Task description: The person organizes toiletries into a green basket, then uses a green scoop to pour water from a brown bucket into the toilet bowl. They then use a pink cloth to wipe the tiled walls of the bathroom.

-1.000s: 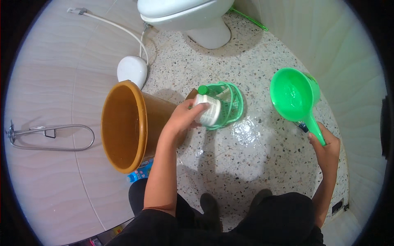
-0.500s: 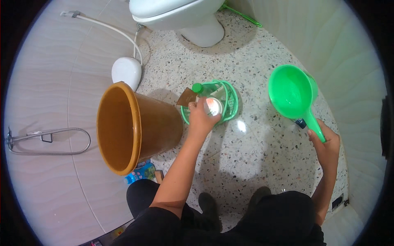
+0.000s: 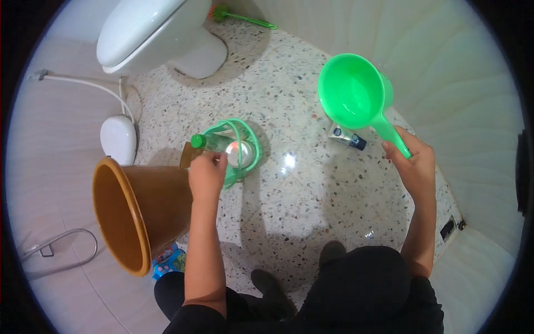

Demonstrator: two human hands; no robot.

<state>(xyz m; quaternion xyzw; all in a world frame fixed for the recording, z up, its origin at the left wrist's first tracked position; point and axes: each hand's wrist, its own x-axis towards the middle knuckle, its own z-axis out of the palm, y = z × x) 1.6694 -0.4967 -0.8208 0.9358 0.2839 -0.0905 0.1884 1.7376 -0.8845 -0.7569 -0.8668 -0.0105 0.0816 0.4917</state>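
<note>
My right hand (image 3: 415, 167) grips the handle of a bright green plastic dipper (image 3: 353, 92), its bowl tipped so the inside shows. My left hand (image 3: 207, 175) is at the near left side of a small green basket (image 3: 253, 158), fingers curled together; whatever they may hold is hidden. Inside the basket are a clear bottle with a green cap (image 3: 198, 141) and a round container with a white lid (image 3: 240, 154). A piece of brown cardboard (image 3: 188, 154) shows just beyond my left hand.
A large brown bucket (image 3: 161, 203) lies left of the basket, with a blue packet (image 3: 169, 260) near it. A dark-capped tube (image 3: 346, 136) rests on the speckled floor below the dipper. Farther off are a white toilet (image 3: 200, 58), a green brush (image 3: 245, 18) and a round white lid-like object (image 3: 118, 139).
The view has shifted, so the scene sits lower and farther left. My left hand has come off the white-lidded container toward the basket's near left side. My right hand still holds the dipper.
</note>
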